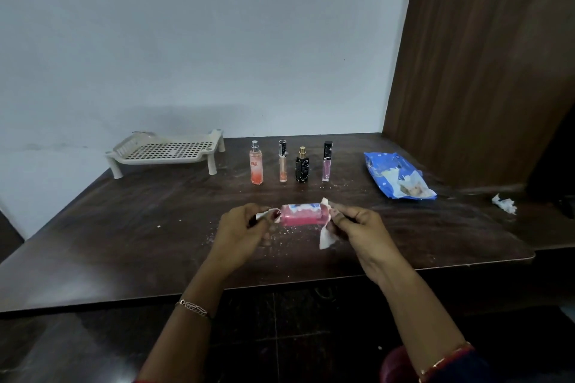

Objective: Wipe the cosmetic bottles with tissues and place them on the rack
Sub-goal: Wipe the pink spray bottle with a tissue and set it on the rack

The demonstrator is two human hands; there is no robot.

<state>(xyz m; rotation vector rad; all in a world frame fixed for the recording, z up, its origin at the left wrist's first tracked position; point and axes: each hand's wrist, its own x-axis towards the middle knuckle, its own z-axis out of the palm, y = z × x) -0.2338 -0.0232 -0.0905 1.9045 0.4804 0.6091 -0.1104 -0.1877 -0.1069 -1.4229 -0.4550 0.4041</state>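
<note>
A pink bottle (303,215) with a blue and white label lies sideways in the air just above the dark table (124,227). My left hand (245,228) grips its cap end on the left. My right hand (357,224) pinches a white tissue (327,238) against the bottle's right end. Farther back stand an orange spray bottle (256,165), a slim clear vial (282,162), a black bottle with a gold cap (302,166) and a lilac gloss tube (326,163). A cream rack (168,154) with a perforated tray sits at the back left, nothing on it.
A blue tissue pack (398,174) lies at the back right. A crumpled used tissue (504,204) sits near the table's right edge. A wooden panel (485,56) rises at the right, a white wall behind. White crumbs speckle the table under the hands.
</note>
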